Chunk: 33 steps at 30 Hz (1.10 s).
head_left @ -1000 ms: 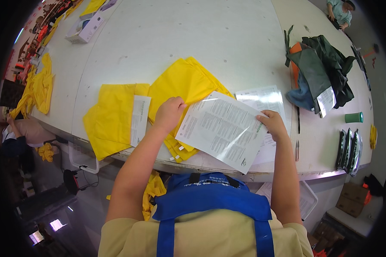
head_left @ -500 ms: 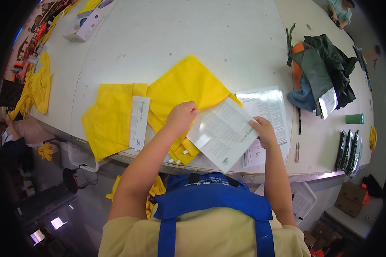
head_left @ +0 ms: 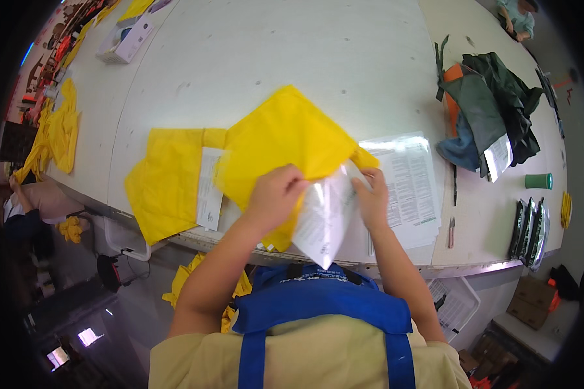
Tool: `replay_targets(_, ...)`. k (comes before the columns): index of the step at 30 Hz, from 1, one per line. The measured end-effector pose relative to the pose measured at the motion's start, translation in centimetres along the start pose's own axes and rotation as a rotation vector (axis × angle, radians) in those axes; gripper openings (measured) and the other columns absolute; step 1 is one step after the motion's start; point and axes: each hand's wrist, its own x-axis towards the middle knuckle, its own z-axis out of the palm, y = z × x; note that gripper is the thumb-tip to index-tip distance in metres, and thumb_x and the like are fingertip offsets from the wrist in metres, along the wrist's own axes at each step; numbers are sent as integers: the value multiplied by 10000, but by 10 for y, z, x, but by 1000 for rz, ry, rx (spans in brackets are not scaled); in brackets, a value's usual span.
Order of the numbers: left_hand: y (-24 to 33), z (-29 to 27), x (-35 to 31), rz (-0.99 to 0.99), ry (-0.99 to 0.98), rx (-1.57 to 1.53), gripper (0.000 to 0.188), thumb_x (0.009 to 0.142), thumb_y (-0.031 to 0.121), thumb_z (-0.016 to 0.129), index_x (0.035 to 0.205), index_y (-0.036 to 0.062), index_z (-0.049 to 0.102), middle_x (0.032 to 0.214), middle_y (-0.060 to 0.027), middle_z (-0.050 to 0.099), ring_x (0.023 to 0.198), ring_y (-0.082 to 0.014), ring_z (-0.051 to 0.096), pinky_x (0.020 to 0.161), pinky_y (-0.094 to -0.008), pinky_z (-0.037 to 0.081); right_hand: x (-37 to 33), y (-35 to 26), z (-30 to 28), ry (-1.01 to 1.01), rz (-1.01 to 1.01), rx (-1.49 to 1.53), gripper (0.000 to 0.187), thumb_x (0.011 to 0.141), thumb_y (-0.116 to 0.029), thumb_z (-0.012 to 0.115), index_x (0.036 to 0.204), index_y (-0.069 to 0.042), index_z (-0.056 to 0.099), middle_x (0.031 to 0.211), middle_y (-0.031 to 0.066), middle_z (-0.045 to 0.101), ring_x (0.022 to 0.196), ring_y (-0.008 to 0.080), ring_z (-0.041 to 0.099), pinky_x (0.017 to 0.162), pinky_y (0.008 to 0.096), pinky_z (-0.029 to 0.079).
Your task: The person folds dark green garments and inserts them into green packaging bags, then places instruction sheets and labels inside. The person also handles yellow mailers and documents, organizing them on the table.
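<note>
A folded yellow cloth piece (head_left: 285, 129) lies on the table in front of me, with a glossy printed sheet (head_left: 326, 217), seemingly in a clear sleeve, at its near edge. The sheet is bowed, and its upper end goes under the cloth. My left hand (head_left: 278, 198) is closed on the cloth's near edge beside the sheet; its fingertips are partly hidden. With thumb and fingers, my right hand (head_left: 372, 198) pinches the sheet's right side, close to the yellow corner. Left of these lies another folded yellow piece (head_left: 169, 181) with a white printed card (head_left: 209, 188) along its side.
Printed sheets (head_left: 409, 188) are stacked to the right, near a small thread snipper (head_left: 451, 232). Further right are dark green garments (head_left: 499, 104), a green spool (head_left: 538, 181) and several dark packets (head_left: 527, 227). An open carton (head_left: 126, 40) stands far left. Other people work at the edges.
My right hand has moved left and up, and the flat sheet has bent and narrowed between my hands. The yellow cloth's near edge now covers more of it.
</note>
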Motion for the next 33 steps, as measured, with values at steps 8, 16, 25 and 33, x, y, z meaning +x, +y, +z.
replay_targets(8,-80,-161,-41,-95,617,487,87,880,92,606,906,9,611,827,-104,609,725,-199,586,693,-298,482,12,-59,54,-316,-212,247,404,847,-186,668,1209,-52,552,1126,121,626,1020,228,600,904,310,459)
replay_targets(16,-183,-154,-62,-210,366,737,248,793,48,621,1034,4,582,1031,-165,600,985,-350,553,883,-410,435,13,102,-130,550,159,-1015,754,698,-324,787,1302,-27,447,1287,204,496,1206,360,448,1017,470,343)
replay_targets(25,-83,9,-84,51,-287,551,721,657,316,766,1281,75,497,1348,-144,480,1263,-364,411,1061,-474,299,-7,103,-158,428,260,-971,821,682,-426,772,1345,-79,436,1325,172,467,1229,346,429,985,485,378)
replay_targets(33,-129,-16,-105,-45,-472,301,512,802,354,674,1213,75,549,1225,-149,574,1212,-346,476,1014,-440,366,-7,83,-164,406,326,-1069,688,689,-372,778,1267,-97,527,1277,139,481,1197,320,449,940,477,403)
